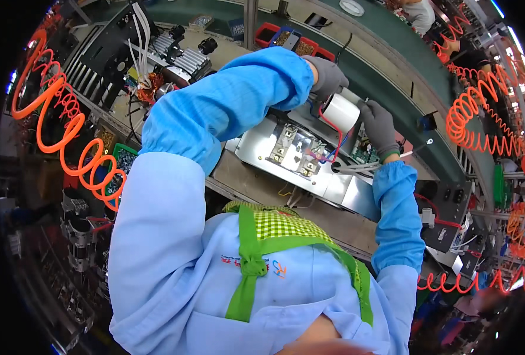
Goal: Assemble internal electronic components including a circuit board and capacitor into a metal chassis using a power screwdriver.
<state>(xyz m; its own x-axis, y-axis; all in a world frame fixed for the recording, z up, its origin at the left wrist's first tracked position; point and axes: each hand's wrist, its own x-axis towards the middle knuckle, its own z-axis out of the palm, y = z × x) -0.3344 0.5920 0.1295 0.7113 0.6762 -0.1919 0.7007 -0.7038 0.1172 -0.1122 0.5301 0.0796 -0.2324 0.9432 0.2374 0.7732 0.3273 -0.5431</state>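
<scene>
Currently, from the head view: reaching over a silvery metal chassis (253,143) on the bench (245,179), with a white cylinder (341,113) at its far side, between gray-gloved left hand (330,78) and right hand (379,127). Curling the fingers of both close to it; cannot tell whether gripping. Beside it, a red wire (339,139).

2 gloved grips are flanking the white cylinder (342,113): the left grip (329,78) is filling the space at its upper left, the right grip (380,128) the space just at its right. On its near side, 1 red wire (340,137) is looping down, obstructing a straight sweep, and pale cables (360,168) are crossing farther right. The left sleeve (233,89) is blocking entry from the cylinder's left. Beyond the cylinder, the counter's green strip (394,93) is leaving a lane, while bins (287,41) are standing in the way farther left.
</scene>
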